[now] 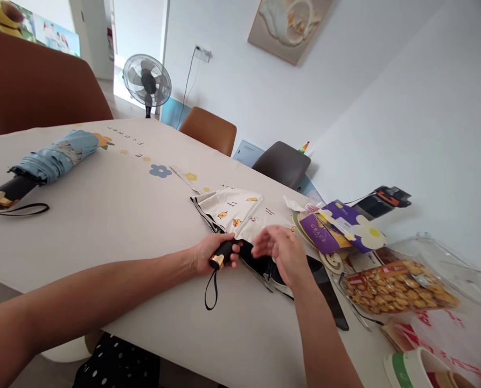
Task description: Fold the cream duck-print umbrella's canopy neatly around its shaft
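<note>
A white folding umbrella (240, 211) with small yellow chick prints lies on the table, its canopy loose and partly folded. My left hand (216, 253) is wrapped round its black handle, which has a gold end and a dangling black wrist loop. Over the canopy's near right part is my right hand (283, 252), fingers slightly curled and apart, with nothing seen in them; whether it touches the fabric I cannot tell. Black lining shows below that hand. At the far left rests a second umbrella (56, 159), light blue and rolled up, with a black and gold handle.
On the right lie a dark tablet or phone (329, 293), a purple box (329, 226), a bag of cookies (402, 285), a clear container (438, 258) and paper cups (413, 366). Chairs (210, 129) stand along the far edge of the table (135, 226). Behind them is a fan (147, 81).
</note>
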Tool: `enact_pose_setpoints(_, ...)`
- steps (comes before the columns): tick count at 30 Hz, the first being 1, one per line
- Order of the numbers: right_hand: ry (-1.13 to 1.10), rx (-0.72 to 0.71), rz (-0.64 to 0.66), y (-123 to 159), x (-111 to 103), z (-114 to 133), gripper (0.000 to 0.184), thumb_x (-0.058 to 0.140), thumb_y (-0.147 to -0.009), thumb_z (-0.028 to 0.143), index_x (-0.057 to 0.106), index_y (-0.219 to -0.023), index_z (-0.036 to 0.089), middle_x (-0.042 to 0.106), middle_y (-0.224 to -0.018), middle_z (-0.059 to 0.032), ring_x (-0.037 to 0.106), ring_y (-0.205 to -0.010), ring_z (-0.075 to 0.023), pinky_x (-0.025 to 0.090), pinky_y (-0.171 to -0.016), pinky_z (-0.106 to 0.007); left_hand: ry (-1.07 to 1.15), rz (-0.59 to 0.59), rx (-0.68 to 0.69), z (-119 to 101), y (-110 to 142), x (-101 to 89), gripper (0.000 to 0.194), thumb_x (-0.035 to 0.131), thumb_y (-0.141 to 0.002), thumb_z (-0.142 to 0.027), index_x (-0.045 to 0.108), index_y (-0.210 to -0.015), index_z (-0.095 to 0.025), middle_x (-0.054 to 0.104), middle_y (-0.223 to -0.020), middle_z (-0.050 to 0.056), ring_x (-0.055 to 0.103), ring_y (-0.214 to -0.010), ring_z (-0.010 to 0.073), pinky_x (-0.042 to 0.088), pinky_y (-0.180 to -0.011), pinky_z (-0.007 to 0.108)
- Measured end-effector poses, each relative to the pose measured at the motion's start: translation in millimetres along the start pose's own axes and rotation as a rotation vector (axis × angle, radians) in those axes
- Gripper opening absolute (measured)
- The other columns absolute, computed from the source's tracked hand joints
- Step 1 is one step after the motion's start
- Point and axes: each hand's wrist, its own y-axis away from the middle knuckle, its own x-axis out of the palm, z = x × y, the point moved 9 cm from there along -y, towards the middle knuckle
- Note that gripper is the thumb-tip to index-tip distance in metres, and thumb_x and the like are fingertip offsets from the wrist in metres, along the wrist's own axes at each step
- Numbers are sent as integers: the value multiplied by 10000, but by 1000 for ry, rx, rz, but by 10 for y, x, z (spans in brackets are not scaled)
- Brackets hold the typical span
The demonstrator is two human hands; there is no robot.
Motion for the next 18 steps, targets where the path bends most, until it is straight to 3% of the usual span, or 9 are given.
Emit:
enact_pose_setpoints(2, 36, 229, 354, 246, 324, -243, 222, 480, -800, 333, 568, -799, 129, 647, -708, -76, 634, -560, -181, 513, -539, -313, 22, 5, 19, -17, -14, -21, 171, 449, -839, -269, 484, -863, -103, 462, -611, -13, 463, -492, 97, 438, -491, 243)
enact_pose_setpoints(3, 50, 312, 421, 354, 401, -365, 188, 492, -787, 299, 574, -828, 136, 645, -684, -62, 632, -544, -177, 509, -508, -296, 26, 3, 27, -21, -17, -29, 171, 451, -836, -267, 484, -872, -102, 466, -613, -11, 463, -493, 99, 438, -488, 242)
enact_pose_setpoints(6, -89, 402, 301, 427, 437, -612, 187, 503, -762, 241, 568, -914, 153, 645, -702, -52, 613, -507, -164, 479, -419, -263, 25, 7, 24, -13, -7, -23, 180, 461, -829, -269, 489, -881, -99, 471, -622, -5, 451, -486, 91, 422, -454, 224)
enact_pose_setpoints(11, -369, 280, -127, 230, 258, -682, 108, 529, -744, 218, 557, -795, 127, 601, -625, -37, 560, -480, -127, 437, -387, -222, 24, -13, 30, -26, 24, -14, 169, 446, -834, -254, 491, -848, -91, 454, -609, -4, 434, -474, 77, 362, -379, 179)
enact_pose_setpoints(14, -397, 218, -200, 138, 239, -616, 161, 544, -758, 287, 559, -785, 130, 609, -653, -51, 573, -508, -145, 459, -411, -249, 14, -1, 24, -24, 28, 1, 175, 437, -838, -264, 489, -816, -99, 448, -604, -3, 428, -471, 75, 353, -367, 175)
enact_pose_setpoints(18, -411, 260, -240, 47, 250, -605, 158, 554, -750, 307, 555, -777, 151, 588, -623, -30, 546, -489, -139, 459, -396, -254, -6, -10, 3, -4, 35, 2, 183, 442, -837, -274, 493, -819, -100, 454, -612, -3, 450, -489, 82, 367, -384, 183)
